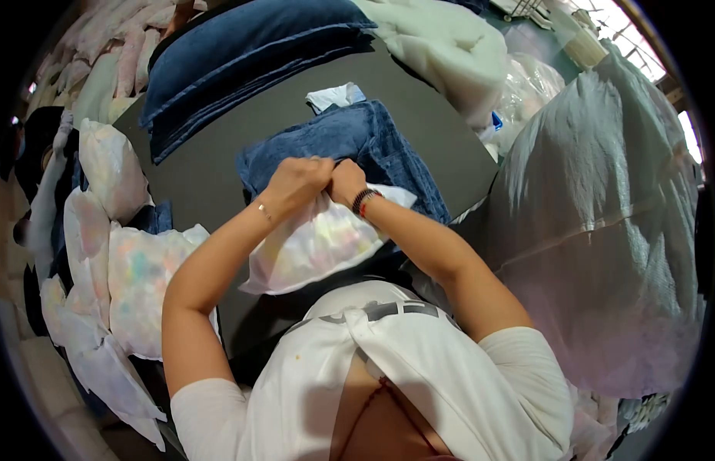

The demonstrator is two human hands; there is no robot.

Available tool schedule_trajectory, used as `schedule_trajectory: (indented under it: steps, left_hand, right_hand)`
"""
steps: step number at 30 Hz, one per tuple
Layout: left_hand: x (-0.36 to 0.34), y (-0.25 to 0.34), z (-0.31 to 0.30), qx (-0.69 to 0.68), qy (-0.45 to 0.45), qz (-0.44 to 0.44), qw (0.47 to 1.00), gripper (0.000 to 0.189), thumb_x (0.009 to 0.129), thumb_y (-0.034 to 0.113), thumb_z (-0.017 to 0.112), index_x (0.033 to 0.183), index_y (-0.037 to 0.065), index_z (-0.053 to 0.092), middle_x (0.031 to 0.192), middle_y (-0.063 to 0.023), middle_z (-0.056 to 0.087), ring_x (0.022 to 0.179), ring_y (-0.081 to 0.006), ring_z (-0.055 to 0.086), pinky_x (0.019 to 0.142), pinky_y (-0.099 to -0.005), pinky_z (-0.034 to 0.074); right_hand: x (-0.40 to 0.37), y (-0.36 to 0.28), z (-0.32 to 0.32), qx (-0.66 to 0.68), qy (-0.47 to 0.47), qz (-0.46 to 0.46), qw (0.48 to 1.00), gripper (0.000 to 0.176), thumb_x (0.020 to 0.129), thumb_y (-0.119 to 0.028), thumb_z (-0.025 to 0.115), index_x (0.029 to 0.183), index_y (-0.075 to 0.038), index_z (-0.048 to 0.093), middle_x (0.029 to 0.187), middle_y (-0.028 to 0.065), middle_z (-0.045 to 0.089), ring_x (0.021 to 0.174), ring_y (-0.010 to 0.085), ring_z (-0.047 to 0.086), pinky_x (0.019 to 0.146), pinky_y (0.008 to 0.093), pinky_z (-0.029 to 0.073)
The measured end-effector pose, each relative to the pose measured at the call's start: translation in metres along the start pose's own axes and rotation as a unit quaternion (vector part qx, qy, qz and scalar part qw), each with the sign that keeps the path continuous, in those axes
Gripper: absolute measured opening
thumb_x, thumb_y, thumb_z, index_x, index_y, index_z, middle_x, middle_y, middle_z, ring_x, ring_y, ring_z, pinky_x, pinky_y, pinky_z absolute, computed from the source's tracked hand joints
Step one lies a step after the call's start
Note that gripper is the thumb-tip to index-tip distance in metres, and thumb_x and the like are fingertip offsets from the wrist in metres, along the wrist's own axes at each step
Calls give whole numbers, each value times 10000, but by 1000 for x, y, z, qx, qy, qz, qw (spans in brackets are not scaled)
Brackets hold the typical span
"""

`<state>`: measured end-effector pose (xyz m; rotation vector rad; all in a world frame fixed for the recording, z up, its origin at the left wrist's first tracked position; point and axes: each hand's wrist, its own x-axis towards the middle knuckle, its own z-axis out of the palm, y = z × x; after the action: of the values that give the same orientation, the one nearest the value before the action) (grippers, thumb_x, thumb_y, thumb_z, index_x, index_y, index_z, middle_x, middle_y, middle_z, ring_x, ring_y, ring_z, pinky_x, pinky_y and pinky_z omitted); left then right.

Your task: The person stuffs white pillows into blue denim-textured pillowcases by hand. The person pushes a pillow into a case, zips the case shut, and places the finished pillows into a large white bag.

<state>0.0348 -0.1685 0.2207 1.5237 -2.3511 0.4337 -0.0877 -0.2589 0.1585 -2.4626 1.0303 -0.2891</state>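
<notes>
A white pillow insert [319, 250] with pastel-coloured stuffing showing through lies close to my body, over the table's front edge. My left hand [300, 180] and my right hand [347, 183] meet at its top edge, fingers closed and pinching the gathered fabric. Just beyond them, a blue velvety cover [326, 138] lies rumpled on the dark table [211, 184], touching the insert and my hands. Whether my fingers also catch part of the cover is hidden. A small white cloth piece [336, 97] pokes out at the cover's far side.
Folded blue covers [257, 61] are stacked at the back left. More stuffed inserts [154, 276] are piled at the left edge. White batting [442, 54] sits at the back right, near a clear plastic bag [526, 92]. A large grey-white sack [595, 215] stands on the right.
</notes>
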Motion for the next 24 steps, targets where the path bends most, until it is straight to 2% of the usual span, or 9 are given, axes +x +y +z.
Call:
schedule_trajectory:
  steps: [4, 5, 8, 10, 12, 14, 17, 19, 24]
  left_hand:
    - [-44, 23, -19, -24, -23, -149, 988, 106, 884, 143, 633, 946, 61, 606, 767, -103, 649, 672, -269, 665, 595, -342, 532]
    - [-55, 30, -26, -105, 39, -234, 966, 126, 888, 164, 646, 938, 56, 604, 781, -112, 660, 705, -273, 673, 627, -365, 530]
    - [-108, 54, -40, -161, 145, -394, 893, 258, 874, 245, 708, 967, 22, 616, 826, -143, 647, 771, -295, 642, 723, -392, 507]
    - [-164, 79, -41, -175, -22, -551, 816, 295, 877, 287, 730, 994, 32, 638, 866, -98, 643, 787, -263, 616, 746, -377, 498]
    - [-229, 100, -15, -525, -33, -679, 512, 369, 900, 288, 719, 1159, 39, 636, 1095, -86, 660, 975, -231, 632, 837, -366, 506]
    - [-206, 141, -34, -737, 191, -599, 249, 563, 916, 309, 710, 1379, 45, 528, 1322, -87, 593, 1203, -212, 569, 989, -385, 476]
    - [-180, 123, -24, -704, 349, -549, 286, 623, 955, 291, 671, 1467, 47, 412, 1434, -105, 518, 1339, -259, 479, 1134, -460, 386]
    - [-149, 88, -45, -699, 455, -520, 186, 573, 955, 330, 675, 1408, 41, 476, 1418, -121, 526, 1317, -277, 491, 1124, -446, 396]
    - [-126, 24, -72, -588, 398, -503, 494, 285, 860, -30, 637, 1145, -21, 635, 1109, -80, 693, 961, -182, 660, 823, -287, 535]
  right_hand:
    - [-33, 37, -24, 190, -37, 13, 981, 477, 941, -443, 581, 976, 15, 707, 900, 210, 726, 831, 364, 700, 779, 450, 529]
    - [-55, 31, -56, 467, -146, 78, 869, 527, 975, -479, 565, 1096, 20, 690, 931, 102, 723, 830, 214, 664, 777, 384, 513]
    - [-79, 98, -108, 589, -146, 71, 792, 436, 1041, -186, 508, 1457, -63, 475, 1187, 117, 651, 1022, 137, 616, 893, 265, 496]
    - [-103, 139, -113, 164, 64, -28, 984, 643, 940, -197, 615, 1530, -93, 382, 1366, 271, 545, 1275, 355, 536, 1062, 435, 421]
    - [-120, 154, -103, -149, 108, -82, 979, 686, 909, -241, 633, 1537, -123, 385, 1520, 317, 353, 1409, 449, 361, 1153, 501, 298]
    - [-107, 167, -72, -81, 98, -153, 980, 677, 909, -267, 631, 1531, -132, 399, 1564, 307, 270, 1444, 449, 288, 1175, 511, 242]
    - [-87, 95, -88, 6, 87, -327, 941, 684, 844, -329, 697, 1471, -144, 498, 1620, 284, 153, 1475, 458, 220, 1191, 515, 207]
    - [-84, 20, -117, 7, 70, -398, 915, 571, 796, -262, 728, 1336, -129, 600, 1567, 270, 293, 1446, 454, 280, 1185, 531, 222]
    - [-88, -56, -93, 115, -35, -575, 810, 276, 694, -34, 732, 953, -15, 638, 1218, 203, 598, 1182, 362, 561, 992, 426, 475]
